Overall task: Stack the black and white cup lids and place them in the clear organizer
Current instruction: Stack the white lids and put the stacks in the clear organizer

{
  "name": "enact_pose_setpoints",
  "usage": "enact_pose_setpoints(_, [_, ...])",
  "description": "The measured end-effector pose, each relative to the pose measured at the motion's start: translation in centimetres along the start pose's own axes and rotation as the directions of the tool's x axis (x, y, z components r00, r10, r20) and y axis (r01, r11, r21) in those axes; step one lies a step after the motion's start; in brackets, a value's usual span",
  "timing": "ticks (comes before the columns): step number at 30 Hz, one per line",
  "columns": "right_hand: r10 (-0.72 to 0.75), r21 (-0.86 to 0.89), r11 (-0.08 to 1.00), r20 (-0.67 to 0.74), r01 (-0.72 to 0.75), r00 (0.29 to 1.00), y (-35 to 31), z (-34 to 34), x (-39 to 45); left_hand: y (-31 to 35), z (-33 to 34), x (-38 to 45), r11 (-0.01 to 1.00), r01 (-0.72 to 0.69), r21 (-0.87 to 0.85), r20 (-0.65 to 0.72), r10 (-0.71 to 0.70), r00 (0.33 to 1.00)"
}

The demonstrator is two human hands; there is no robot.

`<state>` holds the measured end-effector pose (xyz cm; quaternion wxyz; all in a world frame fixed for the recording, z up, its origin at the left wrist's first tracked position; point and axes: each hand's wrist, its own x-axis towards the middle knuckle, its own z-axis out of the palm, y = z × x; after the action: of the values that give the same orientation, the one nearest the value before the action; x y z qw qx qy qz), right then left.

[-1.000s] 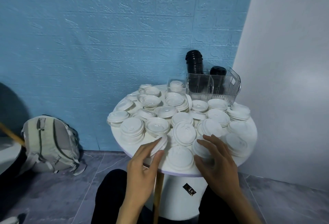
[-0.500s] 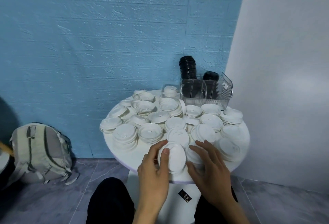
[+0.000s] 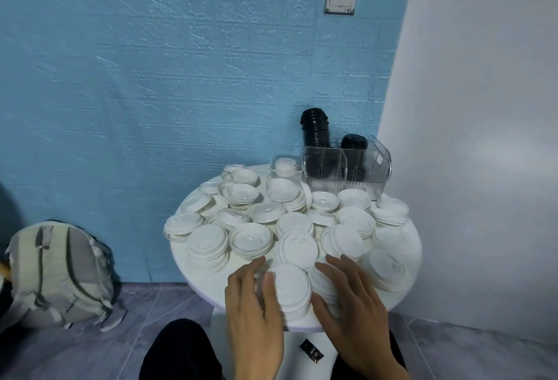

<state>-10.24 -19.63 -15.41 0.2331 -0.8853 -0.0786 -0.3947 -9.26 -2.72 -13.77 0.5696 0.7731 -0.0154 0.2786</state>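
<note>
Several stacks of white cup lids cover the round white table. At the near edge, my left hand holds a white lid stack by its left rim, thumb on top and fingers behind. My right hand rests with spread fingers on the lids just right of that stack. The clear organizer stands at the table's back right, with two stacks of black lids in it.
A small clear container holding white lids stands left of the organizer. A blue brick-pattern wall is behind the table and a white wall is close on the right. A grey backpack lies on the floor at left.
My left hand carried a tilted white lid rightward and laid it down onto the near-edge stack. My right hand stayed beside that stack. The view tilted up.
</note>
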Motion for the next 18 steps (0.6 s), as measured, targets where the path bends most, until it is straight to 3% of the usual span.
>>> enact_pose_setpoints(3, [-0.004, -0.009, 1.0, 0.0, 0.004, 1.0, 0.0, 0.0, 0.1, -0.4, 0.0, -0.2, 0.995, -0.092, 0.035, 0.042, 0.09, 0.995])
enact_pose_setpoints(7, [0.039, 0.03, 0.999, 0.031, -0.04, 0.999, -0.1, -0.2, 0.2, -1.7, -0.1, -0.6, 0.944, -0.251, 0.215, 0.188, 0.212, 0.959])
enact_pose_setpoints(13, [0.198, 0.183, 0.961, 0.058, -0.206, 0.978, -0.6, -1.0, 0.6, -2.8, 0.0, -0.3, 0.94, -0.268, 0.212, 0.212, 0.224, 0.951])
enact_pose_setpoints(18, [0.238, 0.279, 0.93, 0.035, -0.238, 0.971, -0.6, -1.4, 1.3, -3.0, 0.2, -0.2, 0.941, -0.259, 0.219, 0.21, 0.214, 0.954])
